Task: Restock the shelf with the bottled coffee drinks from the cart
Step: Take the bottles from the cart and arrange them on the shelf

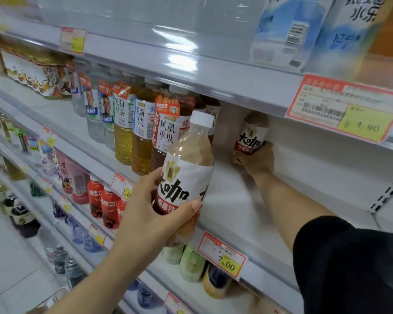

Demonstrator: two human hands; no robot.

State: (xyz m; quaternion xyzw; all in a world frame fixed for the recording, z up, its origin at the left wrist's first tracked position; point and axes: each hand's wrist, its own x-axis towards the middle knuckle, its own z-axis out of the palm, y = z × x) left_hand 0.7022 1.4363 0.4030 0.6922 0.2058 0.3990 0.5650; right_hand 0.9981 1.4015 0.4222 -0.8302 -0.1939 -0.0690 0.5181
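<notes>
1. The left grip (154, 214) is closed round the lower half of the front coffee bottle (188, 177), with the thumb on the near side and the fingers behind the label. This grip holds the bottle in the air in front of the shelf (247, 200); the bottle does not stand on it yet.
2. I judge it is held low on the body so that the base can go down first onto the bare board, while the top passes under the upper shelf edge (191, 71).
3. The right grip (258, 158) reaches deep, near the back wall, and its fingers are curled round the lower part of the rear coffee bottle (252, 134). Probably the back place is filled first, so that the front place is free for the other bottle.
4. I cannot tell if the rear bottle's base touches the board, because the hand covers it.
5. The front bottle's long axis is near vertical, with the white cap (202, 118) up and leaning a little to the right. Its label faces the person.
6. The rear bottle is also near upright, with the label to the front; its cap is hidden behind the upper shelf edge.
7. The tea bottles (143, 132) stand in a row just left of the free place, so the coffee must go in beside them without knocking them.
</notes>
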